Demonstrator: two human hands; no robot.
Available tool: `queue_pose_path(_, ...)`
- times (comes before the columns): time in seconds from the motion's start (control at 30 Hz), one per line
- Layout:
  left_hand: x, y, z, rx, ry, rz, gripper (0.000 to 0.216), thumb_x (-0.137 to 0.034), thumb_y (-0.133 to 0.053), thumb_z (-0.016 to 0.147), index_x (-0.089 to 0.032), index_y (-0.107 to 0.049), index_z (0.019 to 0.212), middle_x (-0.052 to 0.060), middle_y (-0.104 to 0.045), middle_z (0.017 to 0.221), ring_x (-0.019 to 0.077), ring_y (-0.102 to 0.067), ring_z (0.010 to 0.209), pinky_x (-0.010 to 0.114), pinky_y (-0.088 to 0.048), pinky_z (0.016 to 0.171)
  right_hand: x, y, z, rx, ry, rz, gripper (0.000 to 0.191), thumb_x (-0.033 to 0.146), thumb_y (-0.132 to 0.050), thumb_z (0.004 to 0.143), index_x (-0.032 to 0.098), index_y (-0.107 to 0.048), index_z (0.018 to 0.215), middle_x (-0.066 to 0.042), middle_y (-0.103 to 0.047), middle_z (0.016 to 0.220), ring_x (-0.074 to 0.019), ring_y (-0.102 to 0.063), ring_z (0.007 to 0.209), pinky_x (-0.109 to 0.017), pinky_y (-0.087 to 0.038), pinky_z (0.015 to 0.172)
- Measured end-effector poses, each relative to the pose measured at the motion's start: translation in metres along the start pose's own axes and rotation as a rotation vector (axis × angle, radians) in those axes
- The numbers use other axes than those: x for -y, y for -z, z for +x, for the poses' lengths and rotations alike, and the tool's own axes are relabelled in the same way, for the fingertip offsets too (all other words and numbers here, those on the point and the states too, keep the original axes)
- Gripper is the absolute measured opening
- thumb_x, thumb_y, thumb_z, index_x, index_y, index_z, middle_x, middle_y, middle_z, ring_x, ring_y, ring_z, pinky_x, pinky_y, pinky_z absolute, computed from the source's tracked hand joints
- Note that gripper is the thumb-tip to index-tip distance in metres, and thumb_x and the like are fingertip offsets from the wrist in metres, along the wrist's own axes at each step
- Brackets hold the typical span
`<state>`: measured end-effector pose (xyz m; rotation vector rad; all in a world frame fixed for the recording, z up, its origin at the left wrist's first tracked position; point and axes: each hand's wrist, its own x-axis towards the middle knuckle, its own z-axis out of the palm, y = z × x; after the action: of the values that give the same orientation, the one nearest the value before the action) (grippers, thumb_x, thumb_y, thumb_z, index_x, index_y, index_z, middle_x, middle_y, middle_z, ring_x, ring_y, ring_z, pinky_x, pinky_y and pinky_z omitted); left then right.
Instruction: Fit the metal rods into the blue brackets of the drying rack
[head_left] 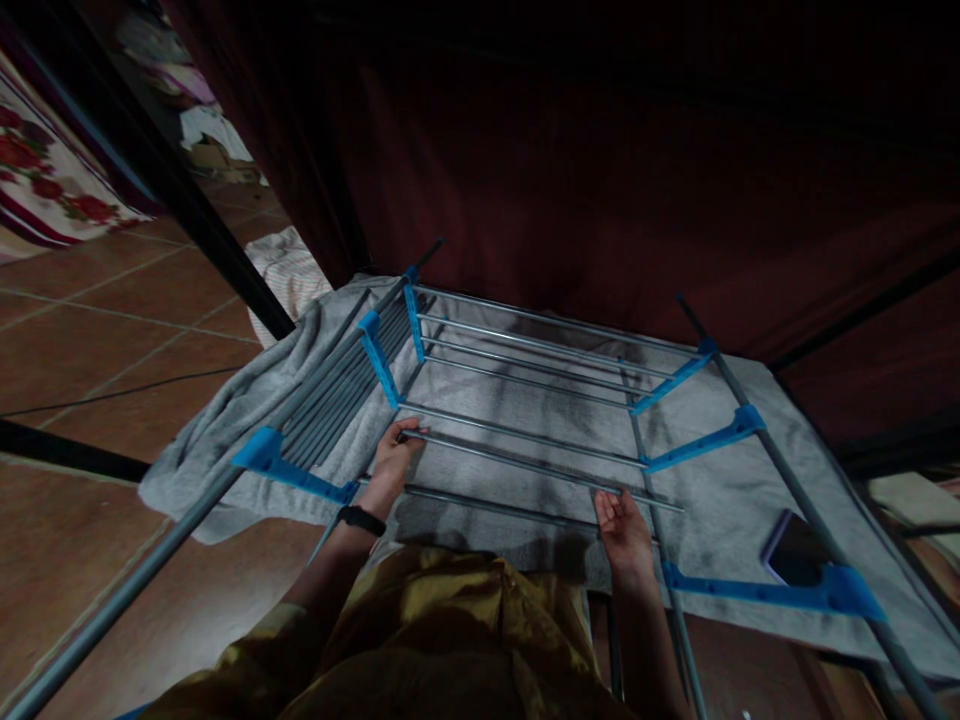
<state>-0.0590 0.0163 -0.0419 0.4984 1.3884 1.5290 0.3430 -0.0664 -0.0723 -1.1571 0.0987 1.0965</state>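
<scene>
A loose thin metal rod [510, 460] lies level across the front of a rack frame made of grey tubes and blue plastic brackets. My left hand [396, 460], with a dark band on its wrist, pinches the rod's left end. Near the right end, the fingers of my right hand [622, 525] are closed on the same rod, whose tip sticks out past them. Blue brackets [300, 475] on the left and another blue bracket [772, 592] on the right join the tubes. Several fixed rods [525, 335] span the frame farther back.
Under the frame spreads a grey blanket [697, 410]. Several spare rods [341, 385] lie on its left side. A phone [799, 550] rests at the right, close to a long tube. Behind hangs a dark red curtain [570, 200]; tiled floor [112, 340] shows at left.
</scene>
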Motion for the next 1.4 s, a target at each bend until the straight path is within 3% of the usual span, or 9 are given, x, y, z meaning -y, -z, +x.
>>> queue_pose_path(0.2, -0.007, -0.004, -0.005, -0.07, 0.068, -0.248, 0.033, 0.001, -0.077, 0.072, -0.02, -0.062, 0.094, -0.002, -0.073, 0.081, 0.0144, -0.076, 0.082, 0.027, -0.059, 0.083, -0.002, -0.001, -0.002, 0.004, 0.013, -0.033, 0.01, 0.023, -0.068, 0.093, 0.022, -0.062, 0.084, 0.003, -0.068, 0.08, -0.0101, -0.072, 0.077, -0.023, -0.064, 0.085)
queue_pose_path(0.4, -0.014, -0.006, -0.008, -0.002, 0.221, -0.342, 0.024, 0.003, -0.07, 0.081, -0.016, -0.058, 0.071, 0.003, -0.076, 0.083, 0.0134, -0.077, 0.079, 0.026, -0.063, 0.082, -0.004, 0.003, 0.0, 0.033, 0.035, -0.037, 0.011, 0.022, -0.072, 0.089, 0.021, -0.062, 0.085, 0.004, -0.068, 0.079, -0.01, -0.073, 0.077, -0.024, -0.065, 0.086)
queue_pose_path(0.6, -0.016, -0.01, -0.014, 0.014, 0.326, -0.357, 0.021, 0.002, -0.063, 0.091, -0.014, -0.065, 0.077, 0.007, -0.078, 0.083, 0.015, -0.078, 0.077, 0.025, -0.065, 0.077, -0.005, 0.004, 0.002, 0.046, 0.045, -0.026, 0.015, 0.024, -0.077, 0.086, 0.021, -0.063, 0.085, 0.003, -0.069, 0.081, -0.0107, -0.074, 0.078, -0.024, -0.065, 0.084)
queue_pose_path(0.87, -0.007, -0.015, -0.018, 0.026, 0.363, -0.378, 0.02, 0.0, -0.065, 0.092, -0.015, -0.064, 0.078, 0.009, -0.08, 0.089, 0.0167, -0.079, 0.083, 0.027, -0.065, 0.081, -0.003, 0.0, -0.001, 0.008, -0.008, -0.034, 0.015, 0.03, -0.073, 0.09, 0.02, -0.062, 0.087, 0.001, -0.069, 0.088, -0.0113, -0.074, 0.085, -0.026, -0.064, 0.092)
queue_pose_path(1.0, -0.003, -0.016, -0.02, 0.024, 0.358, -0.335, 0.02, -0.004, -0.068, 0.093, -0.015, -0.064, 0.077, 0.007, -0.079, 0.085, 0.0136, -0.077, 0.074, 0.025, -0.064, 0.076, -0.002, 0.0, -0.003, -0.001, -0.001, -0.062, 0.016, 0.034, -0.072, 0.092, 0.022, -0.062, 0.087, -0.001, -0.068, 0.089, -0.0134, -0.074, 0.089, -0.029, -0.063, 0.096)
queue_pose_path(1.2, 0.001, -0.019, -0.023, 0.024, 0.354, -0.295, 0.015, -0.01, -0.078, 0.089, -0.014, -0.067, 0.079, 0.006, -0.078, 0.08, 0.011, -0.072, 0.065, 0.024, -0.062, 0.075, -0.001, 0.0, -0.004, -0.005, 0.037, -0.123, 0.028, 0.041, -0.079, 0.086, 0.024, -0.058, 0.08, 0.002, -0.064, 0.08, -0.0135, -0.07, 0.074, -0.032, -0.063, 0.093)
queue_pose_path(1.4, 0.001, -0.021, -0.024, -0.012, 0.342, -0.247, 0.017, -0.015, -0.082, 0.086, -0.015, -0.067, 0.079, 0.003, -0.076, 0.074, 0.0104, -0.07, 0.061, 0.022, -0.06, 0.067, -0.001, 0.0, -0.005, -0.006, 0.024, -0.098, 0.028, 0.043, -0.082, 0.083, 0.024, -0.061, 0.081, 0.003, -0.065, 0.074, -0.0128, -0.069, 0.073, -0.028, -0.063, 0.086)
